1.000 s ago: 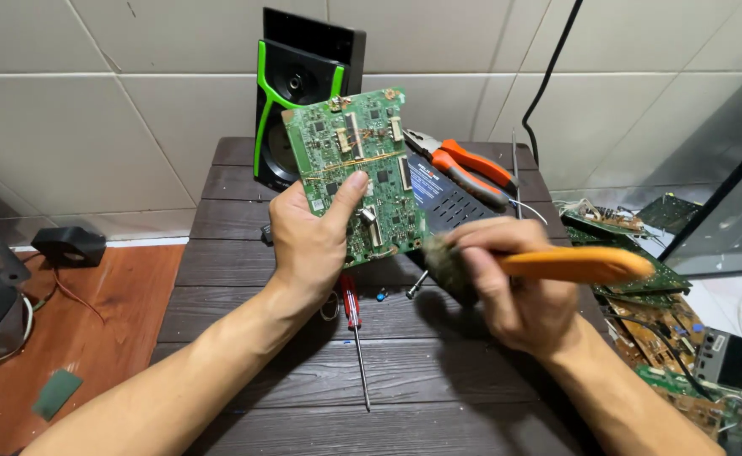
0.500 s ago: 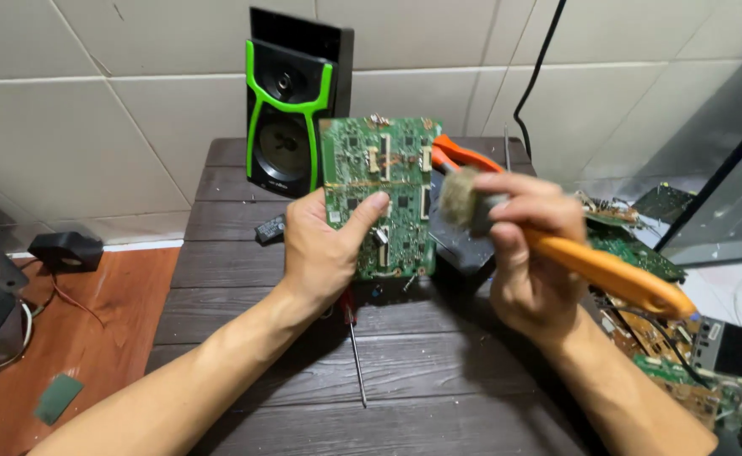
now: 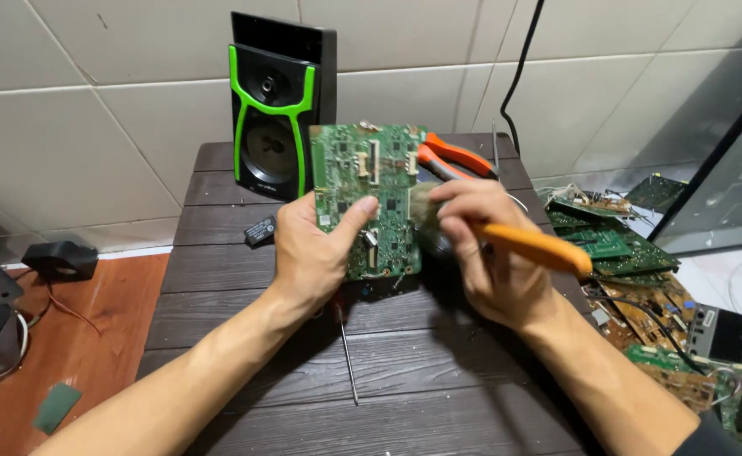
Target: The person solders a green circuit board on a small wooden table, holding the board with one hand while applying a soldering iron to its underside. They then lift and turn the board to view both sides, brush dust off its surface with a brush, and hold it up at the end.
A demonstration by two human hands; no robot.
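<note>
My left hand (image 3: 316, 253) holds a green circuit board (image 3: 371, 181) upright above a dark wooden table (image 3: 219, 262), thumb pressed on its face. My right hand (image 3: 493, 253) grips a brush with an orange handle (image 3: 536, 247). Its bristle head (image 3: 422, 203) rests against the board's right edge.
A black and green speaker (image 3: 274, 118) stands at the table's back. Orange-handled pliers (image 3: 455, 156) lie behind the board, a screwdriver (image 3: 347, 355) lies under my left wrist, and a small black part (image 3: 261, 230) sits near the speaker. Several circuit boards (image 3: 633, 253) are piled on the right.
The board has turned more upright and square to me. My right hand brought the brush from beside the board onto its right edge, with the handle pointing right.
</note>
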